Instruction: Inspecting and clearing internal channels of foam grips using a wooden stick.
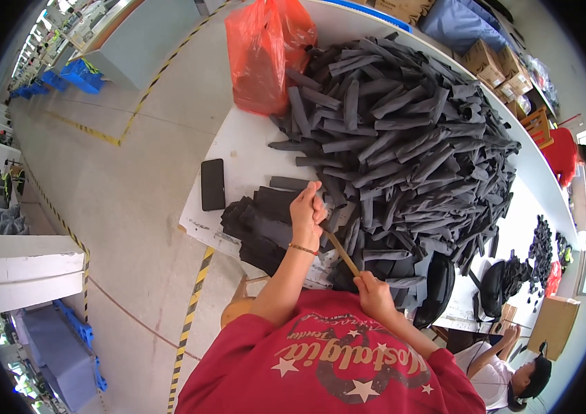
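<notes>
My right hand (376, 293) is closed round the lower end of a slim wooden stick (343, 254) near my chest. The stick slants up and left to my left hand (309, 210), which is closed at its far end. A dark grey fabric tube (333, 219) shows beside the left fingers, apparently gripped over the stick's tip; the fingers partly hide it. Under and left of that hand lies a stack of flat black fabric pieces (258, 224). A big heap of dark grey fabric tubes (403, 138) covers the table beyond both hands.
On the white table (238, 148) are a black phone (213, 184) at the left edge and a red plastic bag (258, 62) at the far left. Black pouches (436, 290) lie to the right. A co-worker (507, 372) sits at the lower right; another person (562, 159) is beyond the partition.
</notes>
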